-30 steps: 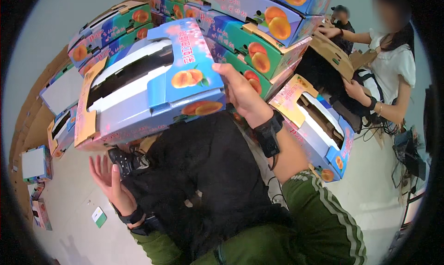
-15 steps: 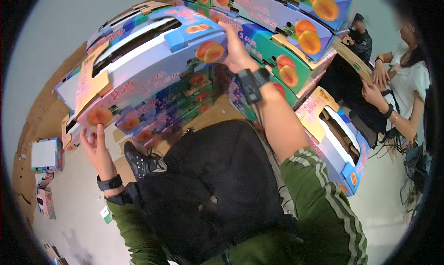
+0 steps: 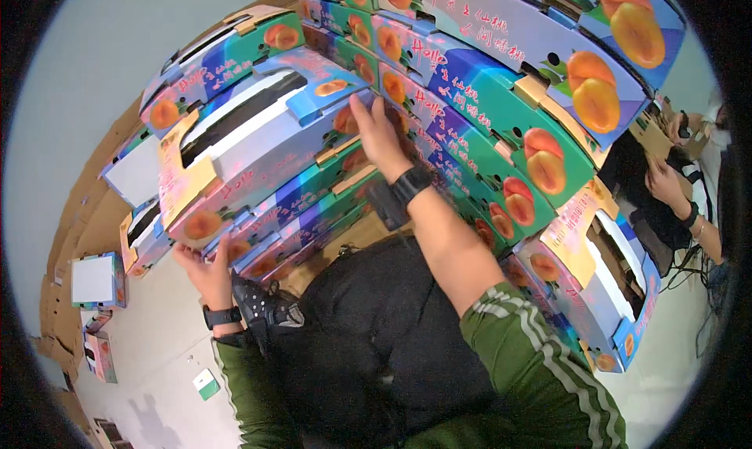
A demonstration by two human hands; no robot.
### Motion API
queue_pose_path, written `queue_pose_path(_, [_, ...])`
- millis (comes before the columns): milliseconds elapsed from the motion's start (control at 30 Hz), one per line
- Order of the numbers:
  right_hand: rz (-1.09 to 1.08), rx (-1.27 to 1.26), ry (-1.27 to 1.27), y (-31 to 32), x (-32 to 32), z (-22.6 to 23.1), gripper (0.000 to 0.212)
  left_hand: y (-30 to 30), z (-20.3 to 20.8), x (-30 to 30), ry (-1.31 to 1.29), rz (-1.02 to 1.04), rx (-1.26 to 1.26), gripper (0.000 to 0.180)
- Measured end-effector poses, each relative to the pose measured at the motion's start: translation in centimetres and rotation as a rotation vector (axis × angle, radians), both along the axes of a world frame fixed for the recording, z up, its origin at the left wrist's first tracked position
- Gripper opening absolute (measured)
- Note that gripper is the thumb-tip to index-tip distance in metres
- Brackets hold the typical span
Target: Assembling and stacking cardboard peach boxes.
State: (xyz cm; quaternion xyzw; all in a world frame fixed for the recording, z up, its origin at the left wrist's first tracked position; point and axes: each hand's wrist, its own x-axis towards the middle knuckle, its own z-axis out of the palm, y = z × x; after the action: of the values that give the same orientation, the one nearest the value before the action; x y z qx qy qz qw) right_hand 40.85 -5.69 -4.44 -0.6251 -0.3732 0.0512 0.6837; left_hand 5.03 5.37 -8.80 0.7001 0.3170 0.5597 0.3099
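Observation:
A pink, white and blue fruit carton (image 3: 266, 155) with peach pictures and a long handle slot in its top lies on a stack of similar cartons (image 3: 301, 218). My left hand (image 3: 205, 275) is at its lower near-left corner, thumb and fingers bent against the edge. At the right end of the same carton, my right hand (image 3: 381, 140) presses with fingers pointing up; part of its grip is hidden. Between them the carton sits slightly tilted in view, its open slot showing a dark inside.
Tall carton stacks (image 3: 470, 65) rise close on the right, beside another slotted carton (image 3: 599, 277). A carton (image 3: 235, 57) stands behind. Smaller boxes (image 3: 98, 281) lie on the floor at left. A co-worker's hand (image 3: 666, 184) and cables (image 3: 689, 265) are at far right.
The carton has come down onto the stack, level with the cartons below. Both hands moved down with it, and the view has shifted so the right stacks appear nearer.

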Motion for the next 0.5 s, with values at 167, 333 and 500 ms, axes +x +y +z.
queue_pose_path(167, [0.130, 0.053, 0.158, -0.7, -2.9, 1.0, 0.063, -1.4, 0.2, -0.3, 0.065, 0.199, -0.014, 0.070])
queue_pose_path(333, [0.083, -0.024, 0.041, -0.8, -2.9, 0.1, 0.050, -1.9, 0.2, -0.8, 0.115, 0.279, -0.093, 0.073])
queue_pose_path(500, [-0.144, 0.030, -0.088, -2.0, 0.5, -6.1, 0.053, 1.2, -0.7, -3.8, 0.042, -0.027, -0.163, 0.059])
